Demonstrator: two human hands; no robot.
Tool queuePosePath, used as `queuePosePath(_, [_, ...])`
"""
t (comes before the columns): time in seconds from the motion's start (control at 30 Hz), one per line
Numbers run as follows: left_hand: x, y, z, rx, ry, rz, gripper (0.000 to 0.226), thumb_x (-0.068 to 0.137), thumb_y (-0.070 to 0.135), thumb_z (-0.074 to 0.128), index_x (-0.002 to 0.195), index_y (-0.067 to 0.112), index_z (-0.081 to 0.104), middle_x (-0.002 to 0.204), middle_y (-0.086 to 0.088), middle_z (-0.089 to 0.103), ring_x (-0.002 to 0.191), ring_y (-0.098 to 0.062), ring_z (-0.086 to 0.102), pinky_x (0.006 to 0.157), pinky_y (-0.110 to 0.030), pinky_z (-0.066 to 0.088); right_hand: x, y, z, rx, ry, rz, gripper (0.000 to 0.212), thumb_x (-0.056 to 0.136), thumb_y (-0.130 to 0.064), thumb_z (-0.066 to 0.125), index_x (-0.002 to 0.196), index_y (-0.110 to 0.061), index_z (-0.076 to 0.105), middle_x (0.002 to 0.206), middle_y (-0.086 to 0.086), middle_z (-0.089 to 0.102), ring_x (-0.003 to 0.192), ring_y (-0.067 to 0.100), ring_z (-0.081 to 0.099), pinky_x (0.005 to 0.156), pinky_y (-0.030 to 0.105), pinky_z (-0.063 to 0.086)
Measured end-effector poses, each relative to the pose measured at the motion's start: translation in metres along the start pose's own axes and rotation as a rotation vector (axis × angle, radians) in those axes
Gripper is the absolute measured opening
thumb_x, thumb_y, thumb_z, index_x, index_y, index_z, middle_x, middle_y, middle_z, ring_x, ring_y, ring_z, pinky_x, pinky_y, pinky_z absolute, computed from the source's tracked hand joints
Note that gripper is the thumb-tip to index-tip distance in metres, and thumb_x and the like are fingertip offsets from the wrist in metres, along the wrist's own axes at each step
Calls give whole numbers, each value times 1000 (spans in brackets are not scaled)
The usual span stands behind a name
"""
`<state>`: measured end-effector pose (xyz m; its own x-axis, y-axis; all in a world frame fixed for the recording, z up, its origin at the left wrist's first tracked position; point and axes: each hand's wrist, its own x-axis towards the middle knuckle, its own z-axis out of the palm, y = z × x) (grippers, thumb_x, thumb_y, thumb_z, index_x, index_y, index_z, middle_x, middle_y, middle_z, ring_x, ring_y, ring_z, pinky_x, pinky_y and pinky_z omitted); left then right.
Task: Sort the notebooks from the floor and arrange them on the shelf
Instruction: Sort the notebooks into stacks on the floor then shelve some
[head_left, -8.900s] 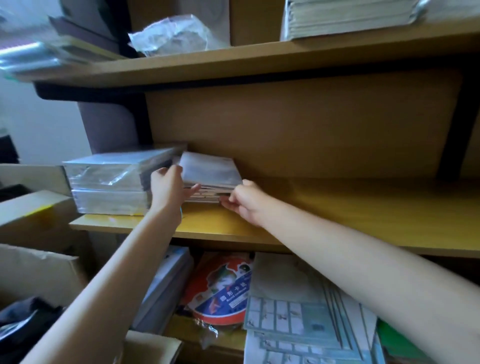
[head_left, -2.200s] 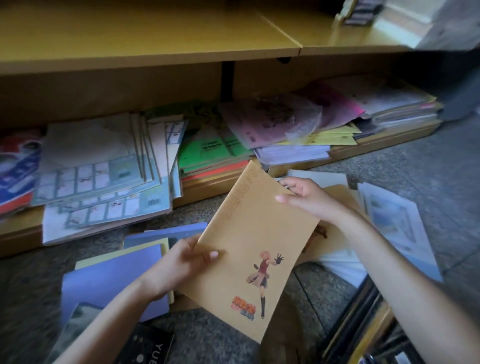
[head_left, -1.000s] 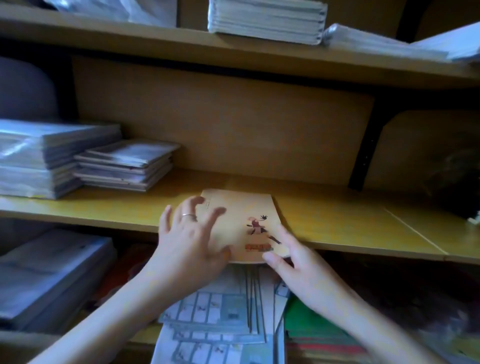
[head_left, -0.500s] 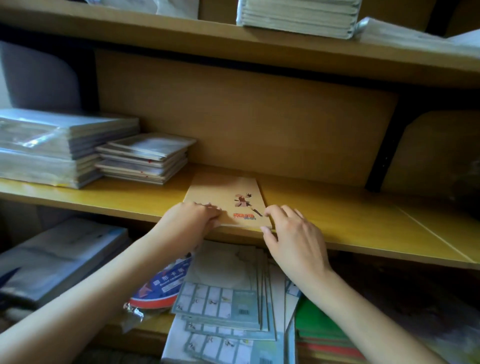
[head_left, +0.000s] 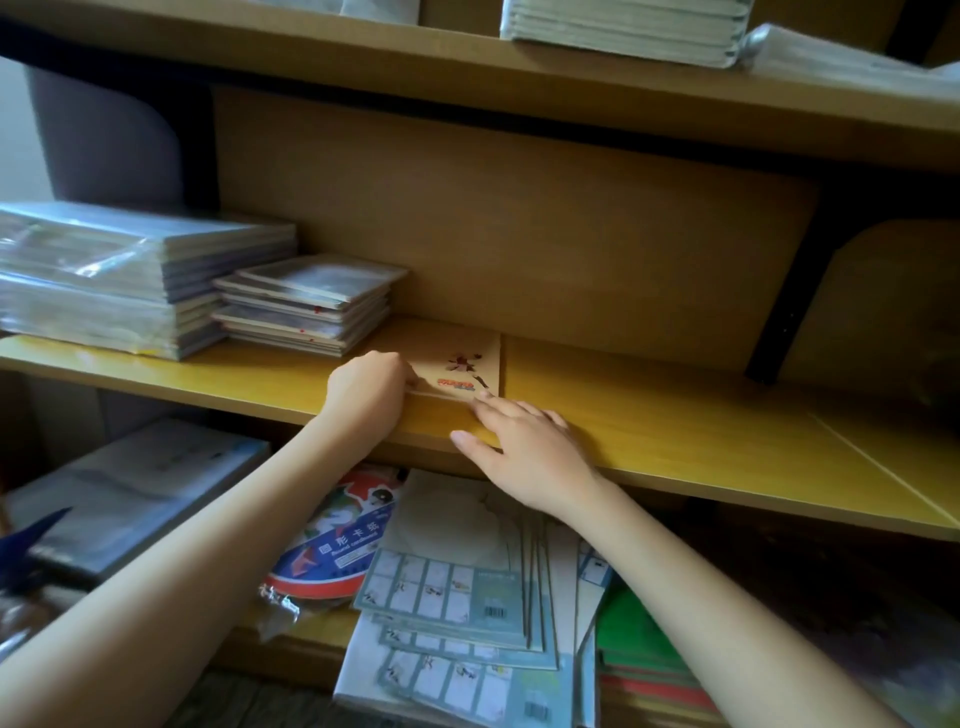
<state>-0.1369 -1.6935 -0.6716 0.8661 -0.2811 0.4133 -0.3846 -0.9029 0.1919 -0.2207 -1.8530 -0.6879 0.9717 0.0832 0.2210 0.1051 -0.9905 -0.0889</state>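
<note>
Grip of both hands, left hand (head_left: 369, 392) curled and right hand (head_left: 524, 449) spread flat, pressed one tan notebook (head_left: 457, 364) onto the shelf (head_left: 675, 431); further sorting likely remained.

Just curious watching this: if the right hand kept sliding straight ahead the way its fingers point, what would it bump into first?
Probably the tan notebook: the right hand lies flat on the middle shelf, its fingertips at the notebook's near edge.
</note>
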Motion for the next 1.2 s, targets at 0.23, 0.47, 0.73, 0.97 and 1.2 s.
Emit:
queuePosePath(0.23, [2,11,2,215,25,-65,28,95,14,45,115,17,65,103,-6,67,92,-25,65,65,-29,42,12,-8,0,-10,-14,-38,67,93,-63,23,146,-24,31,156,-6,21,141,18,24,115,43,17])
queuePosePath(0.47, [-10,2,23,-29,-19,377,43,100,30,30,140,21,43,138,-1,52,119,-19,55,98,-36,45,16,-5,-6,-10,-109,-106,73,93,-63,26,151,-20,16,159,-6,9,141,21,24,112,33,23])
queuePosePath(0.73, [-17,0,19,98,-29,350,58,94,38,14,142,20,40,147,-2,42,131,-19,44,103,-38,41,20,-7,-10,-20,-185,-123,74,92,-64,25,152,-23,9,159,-10,1,142,26,20,111,37,24])
queuePosePath(0.97, [-17,-1,19,121,-84,355,67,86,38,9,146,17,32,151,-6,35,136,-23,38,106,-41,37,18,-8,-6,-56,-165,-102,71,94,-62,21,152,-24,6,159,-7,-3,146,24,10,117,38,9])
queuePosePath(1.2, [-45,26,4,105,169,501,44,89,27,34,123,13,58,137,-13,51,128,-29,46,105,-43,34,-48,-2,0,7,256,-251,39,93,-32,49,128,-17,46,138,0,38,110,20,52,92,33,44])
